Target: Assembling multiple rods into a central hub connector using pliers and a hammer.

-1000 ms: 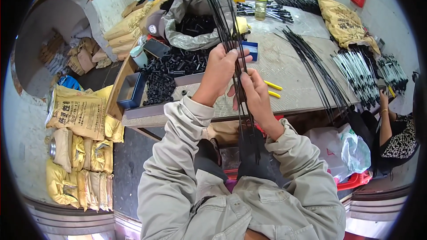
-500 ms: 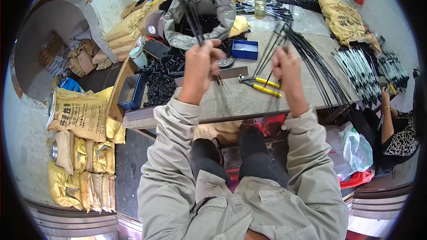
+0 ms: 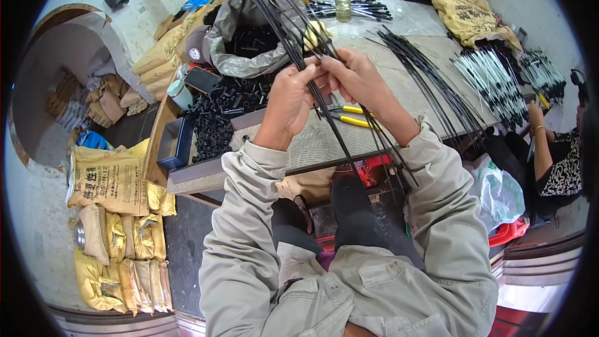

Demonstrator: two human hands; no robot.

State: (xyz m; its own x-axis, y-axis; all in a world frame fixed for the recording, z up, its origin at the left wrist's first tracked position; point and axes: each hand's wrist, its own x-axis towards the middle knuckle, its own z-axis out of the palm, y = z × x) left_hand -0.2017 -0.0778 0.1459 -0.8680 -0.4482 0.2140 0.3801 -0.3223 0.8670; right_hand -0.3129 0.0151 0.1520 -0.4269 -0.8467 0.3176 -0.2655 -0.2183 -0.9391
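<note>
My left hand (image 3: 291, 101) is closed around a bundle of long thin black rods (image 3: 267, 7), which slant from the upper left down past the table edge. Meeting it at the fingertips, my right hand (image 3: 364, 79) pinches more thin black rods (image 3: 382, 143) that hang below it and cross the bundle. Just under the right hand lie pliers with yellow handles (image 3: 353, 121), their head partly hidden by my hands. A spread pile of similar black rods (image 3: 430, 78) rests on the table to the right.
Small black plastic parts (image 3: 218, 122) lie heaped at the left, beside a dark blue box (image 3: 175, 143). A grey sack (image 3: 224, 31) with black pieces stands behind. A bottle (image 3: 342, 3) and white-and-black rods (image 3: 493, 87) are farther off. Co-workers sit at the far side and right.
My hands, apart before, have come together over the table. The right hand moved left with its rods, which now cross the left hand's bundle. The view shifted slightly.
</note>
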